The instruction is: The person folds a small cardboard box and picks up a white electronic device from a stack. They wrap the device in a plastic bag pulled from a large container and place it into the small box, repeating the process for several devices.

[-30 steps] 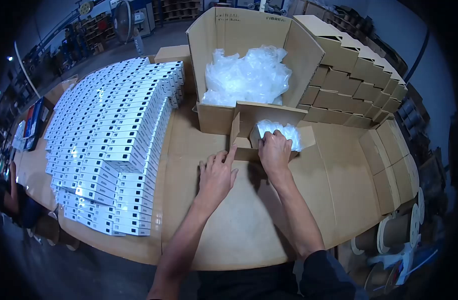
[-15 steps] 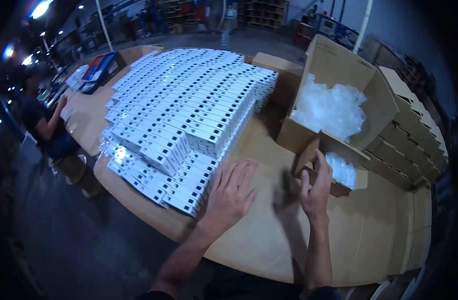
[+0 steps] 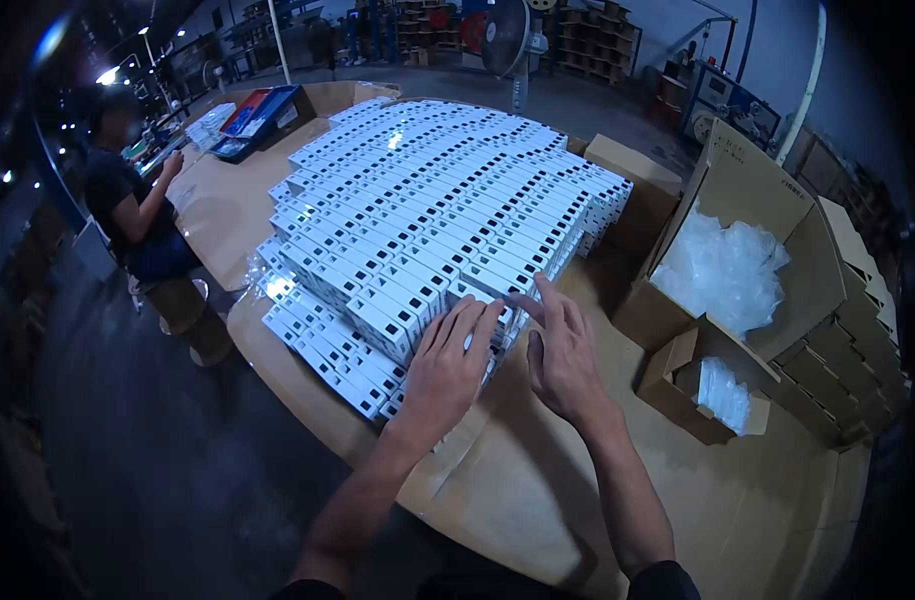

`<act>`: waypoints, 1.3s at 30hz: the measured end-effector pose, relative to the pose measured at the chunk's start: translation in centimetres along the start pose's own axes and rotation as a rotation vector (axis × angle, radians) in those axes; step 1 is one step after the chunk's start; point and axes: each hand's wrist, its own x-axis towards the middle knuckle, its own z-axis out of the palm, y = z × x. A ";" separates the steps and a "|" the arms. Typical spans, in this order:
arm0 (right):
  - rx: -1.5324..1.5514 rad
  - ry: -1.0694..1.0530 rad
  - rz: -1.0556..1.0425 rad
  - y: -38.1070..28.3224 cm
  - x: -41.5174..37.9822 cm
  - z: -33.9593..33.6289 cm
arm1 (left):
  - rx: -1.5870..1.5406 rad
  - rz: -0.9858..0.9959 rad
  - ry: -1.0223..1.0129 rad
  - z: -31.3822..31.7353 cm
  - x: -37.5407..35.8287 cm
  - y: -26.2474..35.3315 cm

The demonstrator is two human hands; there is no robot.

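Note:
A big stack of slim white boxes (image 3: 418,220), each with small dark squares at its end, spreads over the cardboard-covered table. My left hand (image 3: 448,360) lies at the stack's near right edge, fingers stretched out over the box ends. Close by on the right, my right hand (image 3: 568,355) is open, its index fingertip right at the stack's edge and its thumb apart from the fingers. Between the two hands sits a white box (image 3: 475,293) in a lower gap of the top layer; my left fingers partly cover it.
A large carton (image 3: 738,185) of clear plastic bags (image 3: 728,265) stands at the right, with a small carton (image 3: 668,395) of plastic packets (image 3: 725,395) before it. Flattened cardboard (image 3: 858,330) is stacked beyond. A seated person (image 3: 128,200) and a blue-and-red tray (image 3: 253,122) are at the left.
My right hand has moved left from the small carton to the stack's edge. My left hand has moved from beside the stack onto its box ends. The view has shifted left.

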 end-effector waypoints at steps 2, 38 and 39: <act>-0.008 -0.002 0.008 0.0 0.0 0.1 | -0.024 -0.013 -0.011 0.1 0.0 -0.3; 0.164 0.651 0.544 15.3 -10.8 -25.1 | -0.055 0.775 -0.157 24.8 31.7 17.5; 0.159 0.647 0.544 15.6 -10.7 -25.2 | -0.028 0.810 -0.181 25.5 32.3 17.7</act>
